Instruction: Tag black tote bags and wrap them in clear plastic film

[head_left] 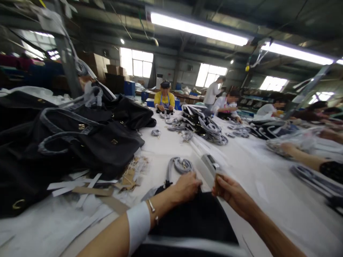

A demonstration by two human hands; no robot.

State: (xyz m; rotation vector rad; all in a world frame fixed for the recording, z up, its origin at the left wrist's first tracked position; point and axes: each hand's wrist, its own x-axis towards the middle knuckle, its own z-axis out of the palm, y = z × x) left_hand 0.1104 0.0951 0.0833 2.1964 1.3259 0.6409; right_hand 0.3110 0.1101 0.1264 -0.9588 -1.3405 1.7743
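A black bag [198,217] lies in front of me at the bottom centre. My left hand [187,186] is closed at its top edge, pinching the black material there. Just beyond that hand is a coiled grey wrapped strap [183,165]. To the right, my right hand [225,189] holds a small brown tag between thumb and fingers, near the bag's upper right edge. A grey and white tool-like object [210,162] lies just past the right fingertips; what it is cannot be made out.
Black bags [107,142] pile up on the left, with paper strips [88,185] before them. More straps and black pieces [200,123] lie farther back on the white table [166,142]. Several people sit or stand around it; another person's arm [305,157] reaches in at right.
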